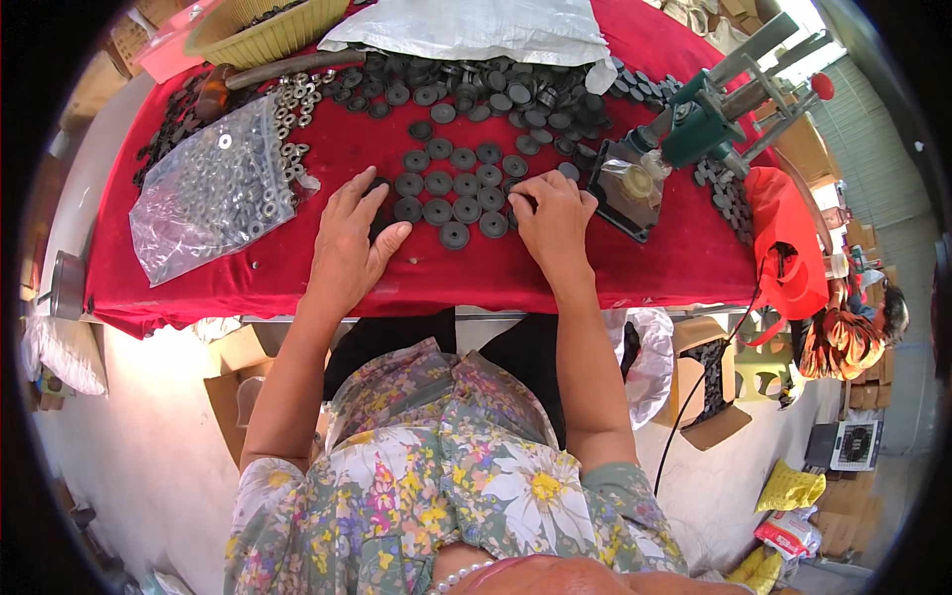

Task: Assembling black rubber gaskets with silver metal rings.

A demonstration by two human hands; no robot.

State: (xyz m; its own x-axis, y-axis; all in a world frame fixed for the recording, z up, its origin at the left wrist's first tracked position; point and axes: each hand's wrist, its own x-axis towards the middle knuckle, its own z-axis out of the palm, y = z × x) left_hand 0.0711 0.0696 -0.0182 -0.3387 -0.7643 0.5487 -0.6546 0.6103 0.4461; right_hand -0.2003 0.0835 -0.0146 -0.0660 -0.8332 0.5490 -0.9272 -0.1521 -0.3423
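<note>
Black round discs with small centre holes [437, 182] lie flat in a loose block on the red cloth between my hands. My left hand [349, 238] rests at the block's left side, thumb spread from the fingers. A black disc [380, 186] shows partly behind its fingertips. On the block's right edge, my right hand [552, 220] is bent, thumb and fingertips drawn together at a disc that they mostly cover. Behind the block is a large heap of similar discs [501, 102]. A clear plastic bag of small metal rings [213, 193] lies left of my left hand.
A green hand press [699, 124] with a red knob stands at the right, its dark base near my right hand. A hammer [288, 69], a yellow basket [263, 35] and a white sack [476, 30] lie at the back. A red bag [783, 238] hangs off the right edge.
</note>
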